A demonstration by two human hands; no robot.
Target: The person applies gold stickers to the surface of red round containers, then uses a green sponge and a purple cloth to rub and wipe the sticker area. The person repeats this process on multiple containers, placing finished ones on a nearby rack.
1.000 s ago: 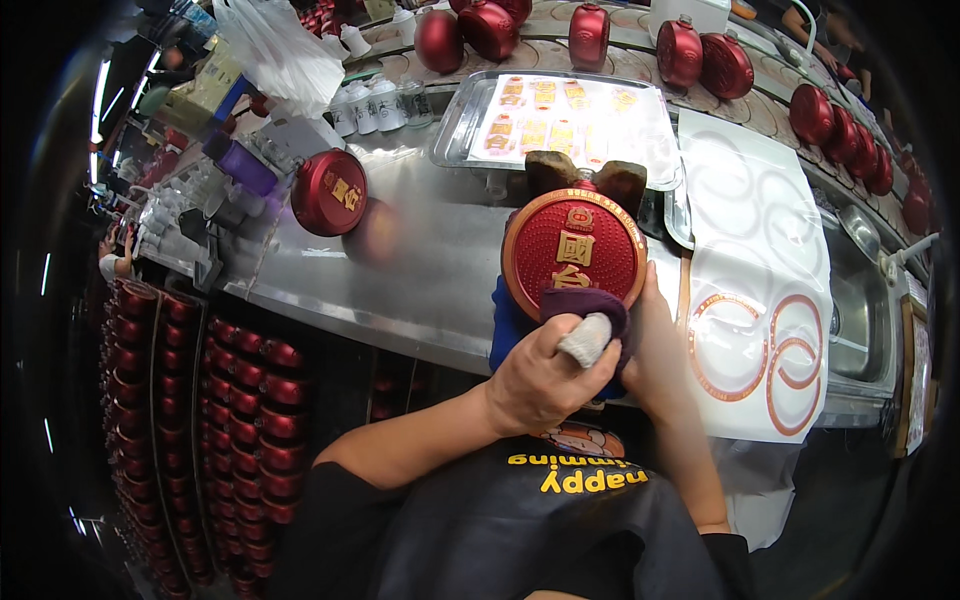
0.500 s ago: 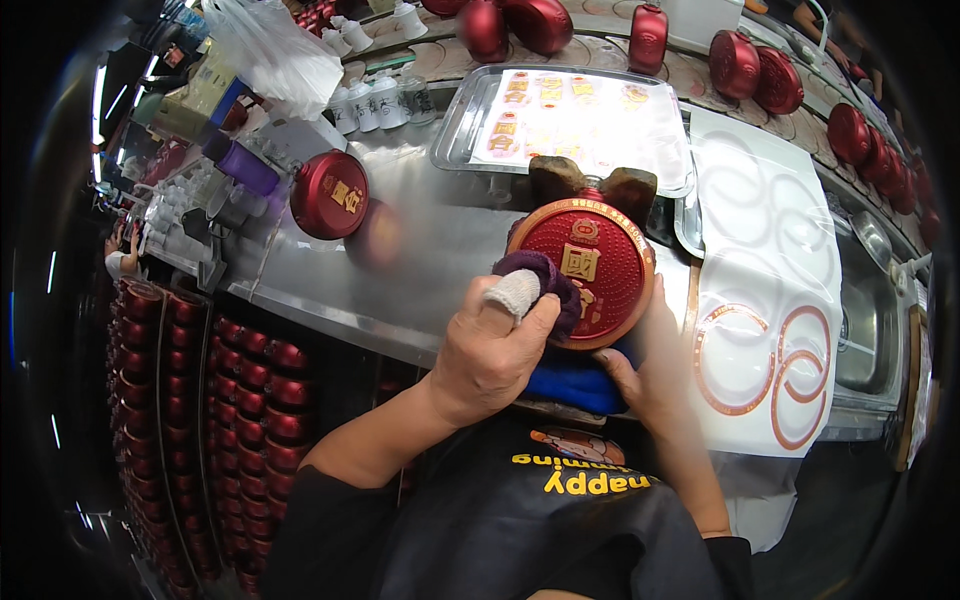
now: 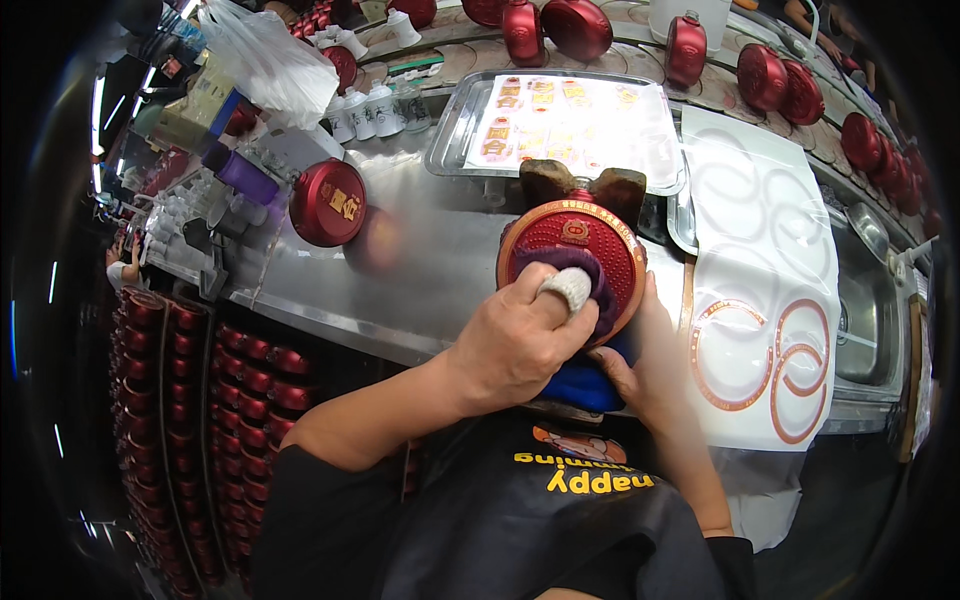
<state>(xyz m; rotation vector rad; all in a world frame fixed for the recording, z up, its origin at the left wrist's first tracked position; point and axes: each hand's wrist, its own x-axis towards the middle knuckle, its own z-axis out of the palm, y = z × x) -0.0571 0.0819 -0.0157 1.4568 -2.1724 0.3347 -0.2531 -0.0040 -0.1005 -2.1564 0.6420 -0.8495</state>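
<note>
A round, flat red bottle with a gold-orange rim band stands tilted in front of me, its neck end between two dark brown blocks. My left hand bunches a purple cloth and presses it on the bottle's dotted face, covering the middle. A white knit finger cover wraps one finger of that hand. With its thumb at the lower rim, my right hand grips the bottle's right side; its other fingers are partly hidden. Below the bottle lies a blue cloth.
A metal tray with a sticker sheet stands behind the bottle. On the right hangs a white sheet with ring-shaped stickers. Another red bottle stands left. Red bottles ride a curved conveyor at the back; stacked ones fill the lower left.
My left hand has moved the cloth right across the bottle's face, now covering the gold characters. My right hand stays at the rim. The conveyor's bottles have shifted right.
</note>
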